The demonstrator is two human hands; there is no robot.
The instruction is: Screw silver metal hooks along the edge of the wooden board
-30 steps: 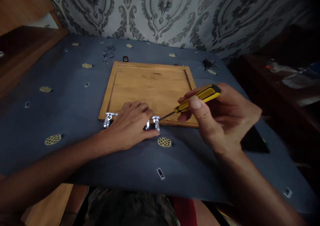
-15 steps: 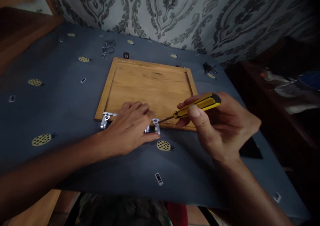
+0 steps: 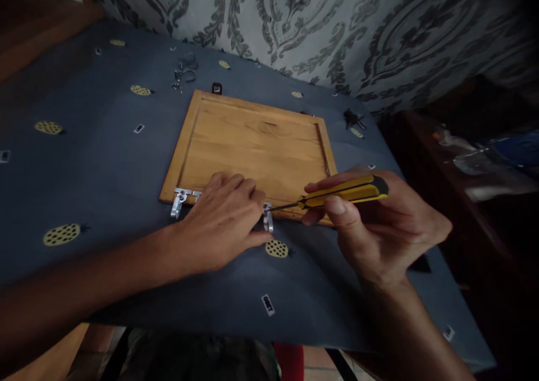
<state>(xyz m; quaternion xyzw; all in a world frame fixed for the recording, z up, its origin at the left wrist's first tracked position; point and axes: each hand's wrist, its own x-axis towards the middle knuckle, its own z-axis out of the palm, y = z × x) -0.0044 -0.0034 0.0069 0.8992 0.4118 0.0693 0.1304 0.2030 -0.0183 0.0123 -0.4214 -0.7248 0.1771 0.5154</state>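
A wooden panel (image 3: 248, 136) with a raised frame lies flat on the table. Along its near edge runs a metal hook rail (image 3: 179, 200), its middle covered by my left hand (image 3: 223, 221). The fingers of that hand bend over the rail and the panel's edge, with the thumb stretched out on the near side. My right hand (image 3: 385, 232) grips a yellow-and-black screwdriver (image 3: 343, 193) by its handle, tilted low. The screwdriver's tip meets the rail's right end, by the last hook; the screw there is too small to make out clearly.
The table wears a grey-blue cloth (image 3: 105, 162) with pineapple prints. Small metal hardware (image 3: 183, 75) lies behind the panel, a black item (image 3: 353, 119) to its right. Patterned fabric (image 3: 295, 21) rises at the back. A dark shelf (image 3: 458, 184) with plastic bags stands right.
The view has shifted slightly. My right hand and the screwdriver sit a little further right and lower in view, the tip still at the rail's right end. My left hand keeps its hold.
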